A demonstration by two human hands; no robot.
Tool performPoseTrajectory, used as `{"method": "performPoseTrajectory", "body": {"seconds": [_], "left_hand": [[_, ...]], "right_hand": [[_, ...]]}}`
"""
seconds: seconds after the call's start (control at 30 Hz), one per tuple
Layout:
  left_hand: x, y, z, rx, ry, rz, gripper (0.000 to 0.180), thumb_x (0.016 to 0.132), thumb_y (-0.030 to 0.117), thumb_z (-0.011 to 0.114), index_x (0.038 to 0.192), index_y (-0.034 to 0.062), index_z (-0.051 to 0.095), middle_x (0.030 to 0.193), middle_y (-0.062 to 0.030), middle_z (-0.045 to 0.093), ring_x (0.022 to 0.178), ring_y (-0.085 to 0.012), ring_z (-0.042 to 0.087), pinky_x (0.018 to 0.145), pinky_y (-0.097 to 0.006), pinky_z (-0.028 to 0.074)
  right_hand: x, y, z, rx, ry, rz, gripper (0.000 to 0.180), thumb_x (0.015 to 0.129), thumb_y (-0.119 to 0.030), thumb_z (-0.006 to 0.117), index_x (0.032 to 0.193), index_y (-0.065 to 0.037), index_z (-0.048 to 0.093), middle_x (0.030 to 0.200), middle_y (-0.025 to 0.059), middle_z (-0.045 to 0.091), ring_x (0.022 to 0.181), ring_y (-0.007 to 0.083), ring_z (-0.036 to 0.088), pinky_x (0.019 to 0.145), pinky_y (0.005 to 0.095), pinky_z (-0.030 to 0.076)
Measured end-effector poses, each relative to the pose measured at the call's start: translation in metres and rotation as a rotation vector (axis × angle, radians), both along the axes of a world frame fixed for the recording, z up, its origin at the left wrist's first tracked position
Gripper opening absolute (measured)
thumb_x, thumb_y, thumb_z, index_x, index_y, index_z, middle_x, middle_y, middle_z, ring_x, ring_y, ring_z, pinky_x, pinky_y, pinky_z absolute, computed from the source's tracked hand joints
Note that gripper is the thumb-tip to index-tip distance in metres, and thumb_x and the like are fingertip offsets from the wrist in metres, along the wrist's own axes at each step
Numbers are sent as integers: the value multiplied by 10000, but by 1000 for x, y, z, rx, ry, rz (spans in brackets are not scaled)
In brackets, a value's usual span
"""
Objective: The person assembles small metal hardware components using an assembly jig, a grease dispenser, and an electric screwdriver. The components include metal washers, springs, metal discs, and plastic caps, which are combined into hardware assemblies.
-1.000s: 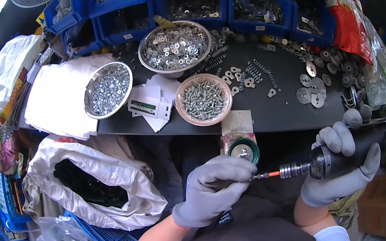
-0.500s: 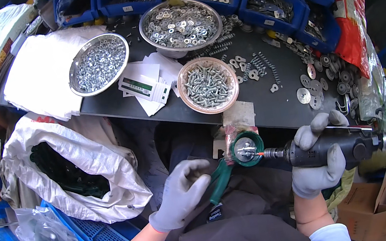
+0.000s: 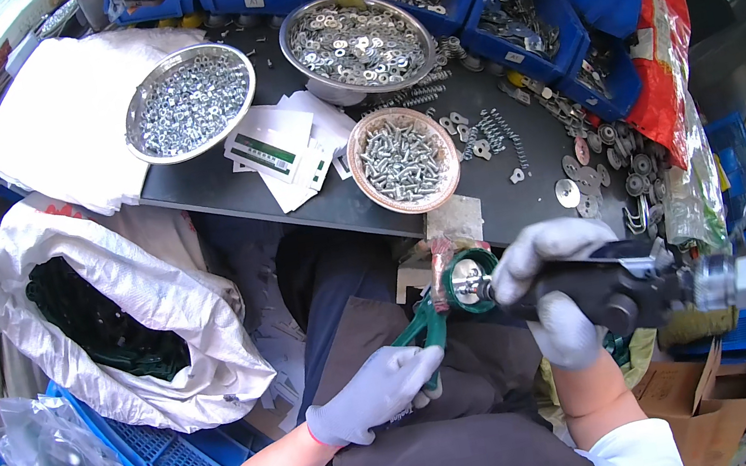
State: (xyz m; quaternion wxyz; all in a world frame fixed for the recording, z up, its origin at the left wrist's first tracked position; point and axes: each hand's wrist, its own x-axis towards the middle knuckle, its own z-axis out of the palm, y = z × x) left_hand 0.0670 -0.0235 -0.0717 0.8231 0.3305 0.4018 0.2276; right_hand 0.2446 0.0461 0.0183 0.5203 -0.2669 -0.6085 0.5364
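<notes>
The green clamp point(image 3: 443, 305) is now held by its handle in the left hand point(image 3: 374, 394), low before the dark table point(image 3: 524, 199). The black power screwdriver point(image 3: 616, 287), gripped in the right hand point(image 3: 548, 293), has been brought tip-first against its round end, where half a second ago it was only near. Behind, a bowl of screws point(image 3: 402, 160) is seen.

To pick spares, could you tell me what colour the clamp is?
Green, seen in the head view: clamp.

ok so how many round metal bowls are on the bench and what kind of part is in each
Bowl of nuts: 1
Bowl of washers: 1
Bowl of screws: 1
Total: 3 bowls
</notes>
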Motion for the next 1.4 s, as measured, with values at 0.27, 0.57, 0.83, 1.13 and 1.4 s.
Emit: {"method": "performPoseTrajectory", "body": {"seconds": [0.27,0.57,0.83,1.13,1.4], "left_hand": [[17,-14,7,-46,82,128,419,992,365,447,793,37,616,696,-6,574,590,-72,519,567,-217,421],[-2,11,11,286,305,96,361,961,341,531,884,16,668,795,-54,636,710,-136,598,659,-272,474],[-28,198,51,1484,1229,598,218,814,189,663,967,35,677,938,-151,646,850,-329,621,778,-430,481],[-59,289,22,1451,1438,462,144,819,191,643,842,50,621,851,-152,647,828,-332,620,715,-437,484],[-40,286,30,1604,1444,579,204,850,163,614,1034,78,633,961,-159,668,880,-327,640,760,-424,489]], "right_hand": [[1,6,18,117,-126,-99,512,822,15,634,1299,4,449,1141,146,612,886,146,625,792,298,524],[107,-21,-17,91,-43,-729,488,820,-117,564,1264,65,475,1002,161,620,756,178,622,760,316,495],[290,-17,-148,-112,-276,-1279,460,896,-18,624,1338,19,500,1225,73,589,1098,170,563,971,309,443],[237,5,-87,356,-940,-1712,466,879,-62,585,1327,13,483,1303,164,529,1216,307,497,1048,406,368],[281,137,-101,385,-1072,-1322,504,835,-166,641,1300,-25,509,1269,262,514,1197,400,487,1034,453,380]]}}
